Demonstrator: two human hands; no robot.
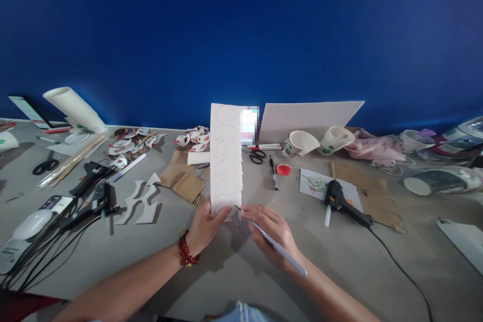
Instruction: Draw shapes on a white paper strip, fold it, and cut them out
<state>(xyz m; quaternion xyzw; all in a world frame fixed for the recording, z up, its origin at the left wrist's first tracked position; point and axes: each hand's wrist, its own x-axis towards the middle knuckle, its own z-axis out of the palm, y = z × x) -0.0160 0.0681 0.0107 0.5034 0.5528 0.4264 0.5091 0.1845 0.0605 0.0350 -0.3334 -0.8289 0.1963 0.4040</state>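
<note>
A long white card (226,161) with a column of pencilled round outlines stands upright in front of me. My left hand (207,225), with a red bead bracelet on its wrist, grips the card's lower end, thumb on its face. My right hand (272,234) is closed on a thin light-purple craft knife (283,250). The knife's tip is at the card's lower right edge, beside the lowest outline. That right edge looks ragged higher up.
Two black glue guns (92,201) and curved white cutouts (141,206) lie left. Behind are scissors (257,156), a pen (273,173) and paper cups (300,144). Another glue gun (345,204) rests on drawn paper and cardboard at right, its cable running toward me.
</note>
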